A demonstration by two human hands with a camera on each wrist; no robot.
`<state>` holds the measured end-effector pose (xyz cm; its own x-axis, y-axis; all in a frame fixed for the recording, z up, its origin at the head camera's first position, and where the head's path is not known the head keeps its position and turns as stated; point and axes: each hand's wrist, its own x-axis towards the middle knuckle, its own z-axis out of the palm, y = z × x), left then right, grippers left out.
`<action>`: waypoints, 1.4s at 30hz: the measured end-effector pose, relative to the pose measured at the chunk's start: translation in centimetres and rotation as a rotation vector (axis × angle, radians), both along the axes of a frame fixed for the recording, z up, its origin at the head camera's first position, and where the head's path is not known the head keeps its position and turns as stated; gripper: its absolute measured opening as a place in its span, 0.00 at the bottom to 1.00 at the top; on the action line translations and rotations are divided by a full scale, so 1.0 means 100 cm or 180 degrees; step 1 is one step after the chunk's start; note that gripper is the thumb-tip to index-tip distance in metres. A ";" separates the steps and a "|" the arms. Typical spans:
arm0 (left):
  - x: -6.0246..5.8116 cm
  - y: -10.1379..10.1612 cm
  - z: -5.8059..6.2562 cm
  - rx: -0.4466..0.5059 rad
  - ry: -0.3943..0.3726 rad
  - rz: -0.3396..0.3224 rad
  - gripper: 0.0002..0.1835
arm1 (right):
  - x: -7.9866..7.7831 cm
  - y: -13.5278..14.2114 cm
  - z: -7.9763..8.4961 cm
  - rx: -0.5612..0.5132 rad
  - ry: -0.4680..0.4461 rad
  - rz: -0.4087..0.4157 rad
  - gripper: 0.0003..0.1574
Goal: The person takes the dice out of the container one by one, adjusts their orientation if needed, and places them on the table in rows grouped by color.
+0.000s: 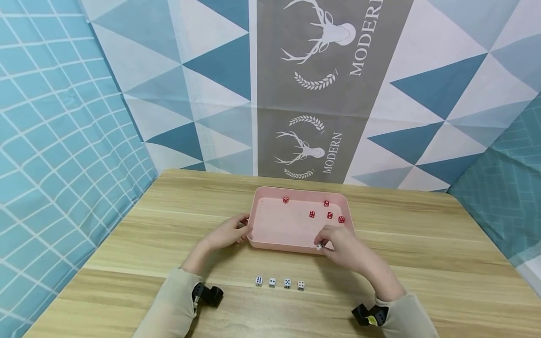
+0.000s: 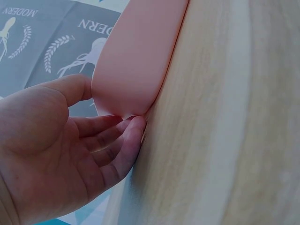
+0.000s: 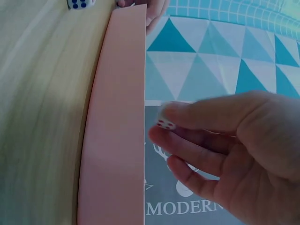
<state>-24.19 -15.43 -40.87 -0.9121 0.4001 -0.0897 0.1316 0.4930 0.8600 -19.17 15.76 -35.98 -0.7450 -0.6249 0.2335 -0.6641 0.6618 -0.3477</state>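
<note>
A pink tray [image 1: 270, 225] sits on the wooden table, with several red dice [image 1: 312, 214] inside it. My left hand [image 1: 230, 231] touches the tray's left near corner [image 2: 123, 107], thumb on the rim and fingers [image 2: 123, 140] against the side wall. My right hand [image 1: 334, 240] hovers at the tray's front right edge [image 3: 117, 140] and pinches a white die [image 1: 320, 246] between thumb and fingertips; the right wrist view shows that die [image 3: 165, 121] with red pips. Several white dice [image 1: 279, 282] lie in a row on the table in front of the tray.
The table [image 1: 444, 263] is backed by a patterned cloth wall with blue triangles and a grey panel [image 1: 313, 94]. Blue grid cloth [image 1: 55, 164] closes off the left side. A white die with blue pips [image 3: 79, 3] shows at the right wrist view's top edge.
</note>
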 end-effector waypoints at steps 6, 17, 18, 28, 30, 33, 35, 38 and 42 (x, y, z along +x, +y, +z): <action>0.000 0.000 0.001 0.0063 -0.0022 -0.0015 0.23 | 0.006 -0.003 -0.001 0.0081 -0.0113 0.0063 0.07; -0.001 0.001 0.000 0.0063 -0.0036 -0.0016 0.25 | 0.018 -0.008 -0.003 0.0190 -0.0374 -0.0015 0.05; -0.001 0.001 0.000 0.0062 -0.0027 -0.0020 0.25 | 0.019 -0.008 -0.003 0.0200 -0.0429 0.0001 0.05; 0.002 0.001 0.004 0.0062 -0.0013 -0.0031 0.26 | 0.024 -0.014 -0.006 0.0365 -0.0801 0.0103 0.05; 0.001 0.000 0.003 0.0039 -0.0009 -0.0029 0.26 | 0.024 -0.015 -0.006 0.0396 -0.0823 0.0120 0.06; 0.000 0.000 0.001 0.0016 0.0006 -0.0024 0.25 | 0.025 -0.017 -0.006 0.0448 -0.0880 0.0139 0.07; 0.000 0.000 0.000 -0.0001 0.0011 -0.0025 0.25 | 0.026 -0.019 -0.007 0.0466 -0.0948 0.0146 0.08; 0.000 0.001 0.000 -0.0025 0.0013 -0.0004 0.25 | 0.027 -0.020 -0.008 0.0465 -0.1058 0.0147 0.10; -0.002 0.001 0.000 -0.0079 0.0019 0.0005 0.25 | 0.028 -0.021 -0.010 0.0489 -0.1127 0.0168 0.11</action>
